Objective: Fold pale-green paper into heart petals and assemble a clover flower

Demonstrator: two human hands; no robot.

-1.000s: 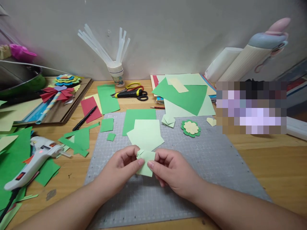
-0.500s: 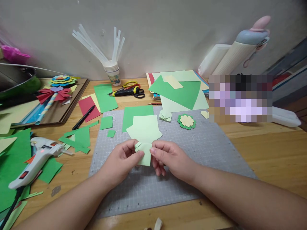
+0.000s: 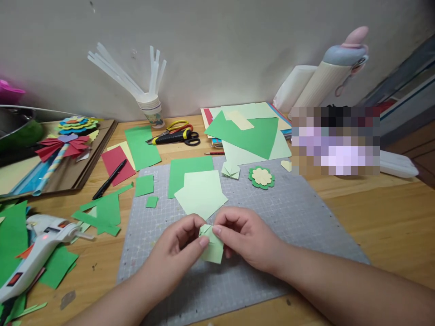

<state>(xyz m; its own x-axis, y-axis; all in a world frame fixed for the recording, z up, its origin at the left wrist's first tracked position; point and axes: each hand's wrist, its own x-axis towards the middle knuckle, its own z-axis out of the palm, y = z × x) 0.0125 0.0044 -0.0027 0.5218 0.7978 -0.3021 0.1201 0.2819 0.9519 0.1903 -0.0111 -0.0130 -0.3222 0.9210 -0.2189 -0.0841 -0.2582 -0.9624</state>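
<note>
Over the grey cutting mat (image 3: 272,280), both hands hold one small piece of folded light green paper (image 3: 215,252). My left hand (image 3: 181,244) pinches its left edge between thumb and fingers. On the upper right, my right hand (image 3: 249,237) grips the same paper with thumb and forefinger. Small creased folds show at its top left corner. Just beyond my fingers lies a larger light green paper (image 3: 202,192) with pointed sides, partly over a dark green sheet (image 3: 175,179). Another folded light green piece (image 3: 231,170) and a green and cream paper flower (image 3: 261,177) sit farther back.
At left lie a hot glue gun (image 3: 34,253), green scraps (image 3: 102,210) and a black pen (image 3: 109,179). A utility knife (image 3: 171,136), scissors (image 3: 193,138) and a paper cup (image 3: 152,113) of white sticks stand near the wall. Stacked paper (image 3: 251,136) is behind the mat.
Both hands have come slightly nearer with the folded paper. My right hand has shifted its grip to the paper's top, close to the creased corner. The view has turned a little.
</note>
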